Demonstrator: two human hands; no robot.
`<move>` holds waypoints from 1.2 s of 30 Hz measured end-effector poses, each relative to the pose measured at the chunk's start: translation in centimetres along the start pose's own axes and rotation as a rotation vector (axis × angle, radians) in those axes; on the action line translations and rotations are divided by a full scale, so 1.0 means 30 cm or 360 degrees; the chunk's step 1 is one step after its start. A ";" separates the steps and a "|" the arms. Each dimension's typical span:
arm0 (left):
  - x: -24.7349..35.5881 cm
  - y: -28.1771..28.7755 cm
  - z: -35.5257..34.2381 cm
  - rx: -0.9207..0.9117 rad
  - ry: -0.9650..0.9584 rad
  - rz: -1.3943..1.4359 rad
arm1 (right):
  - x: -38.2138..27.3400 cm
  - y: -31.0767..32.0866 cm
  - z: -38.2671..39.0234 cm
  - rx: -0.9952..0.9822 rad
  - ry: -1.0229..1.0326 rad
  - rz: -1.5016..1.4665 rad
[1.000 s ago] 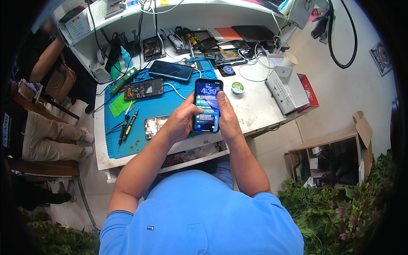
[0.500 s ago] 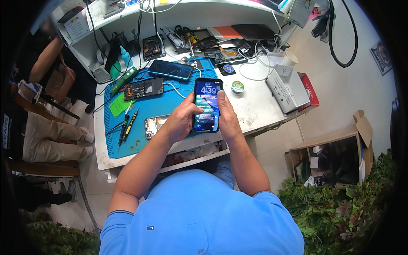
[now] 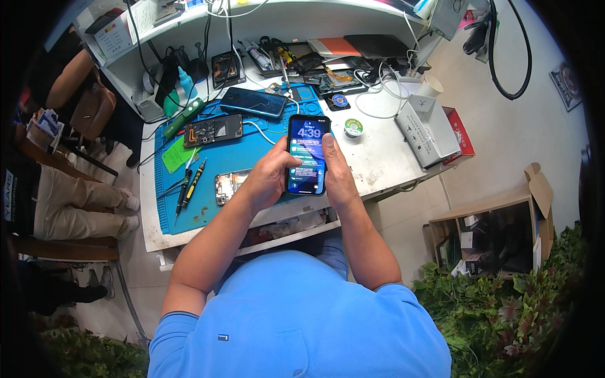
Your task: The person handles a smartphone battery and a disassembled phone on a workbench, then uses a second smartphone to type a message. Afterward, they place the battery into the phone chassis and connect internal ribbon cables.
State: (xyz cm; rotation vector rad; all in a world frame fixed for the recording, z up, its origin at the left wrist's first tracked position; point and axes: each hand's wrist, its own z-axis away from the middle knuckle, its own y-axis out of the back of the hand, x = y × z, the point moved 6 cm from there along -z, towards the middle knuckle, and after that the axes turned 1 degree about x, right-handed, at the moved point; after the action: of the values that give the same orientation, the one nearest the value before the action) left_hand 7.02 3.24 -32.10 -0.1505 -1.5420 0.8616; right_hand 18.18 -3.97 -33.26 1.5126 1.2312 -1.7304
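Head view, clock centred on the lit smartphone [image 3: 309, 151]. Blue shirt [image 3: 296, 315]: filling six o'clock, nearest. Left hand [image 3: 270, 179]: gripping the smartphone's left edge, thumb lying over the screen. Right hand [image 3: 338, 174]: clasping the right edge, thumb bending onto the glass. Smartphone: standing out above the front edge of the white workbench [image 3: 375, 165], screen facing the wearer. Stripped phone chassis [image 3: 228, 188]: lying at eight o'clock, beside the left hand. Yellow-and-black screwdriver [image 3: 194, 183]: resting farther out, between eight and nine. Blue repair mat [image 3: 217, 159]: spreading beneath both. Green card [image 3: 178, 157]: lying at nine. Disassembled black phone [image 3: 217, 131]: resting between nine and ten. Dark blue phone [image 3: 253, 103]: lying between ten and eleven. Small round tin [image 3: 353, 128]: sitting at two. White box [image 3: 425, 135]: standing near three. Light-blue bottle [image 3: 186, 83]: standing at ten. Orange notebook [image 3: 337, 46]: lying farthest, just past twelve.
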 end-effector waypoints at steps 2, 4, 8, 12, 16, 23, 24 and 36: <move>0.000 0.002 -0.002 0.0015 -0.0013 0.0013 | 0.001 -0.002 0.003 -0.0040 0.0001 -0.0075; 0.003 0.005 -0.003 0.0049 -0.0032 0.0016 | 0.000 -0.010 0.009 -0.0059 -0.0013 -0.0190; 0.012 0.021 -0.011 0.0099 -0.0086 0.0019 | -0.001 -0.049 0.027 -0.0073 -0.0093 -0.0446; 0.014 0.030 -0.001 0.0055 -0.0079 0.0026 | -0.012 -0.071 0.047 -0.0325 -0.0235 -0.0613; 0.037 0.022 0.007 0.0033 -0.0114 -0.0038 | -0.013 -0.079 0.051 -0.0251 -0.0214 -0.0611; 0.068 0.053 0.006 0.0010 -0.0138 -0.0158 | -0.017 -0.073 0.046 -0.0230 -0.0162 -0.0595; 0.064 0.061 0.002 0.0011 -0.0128 -0.0172 | -0.016 -0.072 0.045 -0.0230 -0.0158 -0.0590; 0.044 0.073 -0.017 0.0207 -0.0354 -0.0357 | 0.007 -0.093 0.061 -0.0216 -0.0107 -0.0437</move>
State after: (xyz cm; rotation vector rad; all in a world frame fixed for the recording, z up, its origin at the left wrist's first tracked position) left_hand 6.37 5.76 -32.36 0.2158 -1.6662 0.8165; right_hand 14.91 -4.29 -32.73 1.2440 1.5459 -1.8092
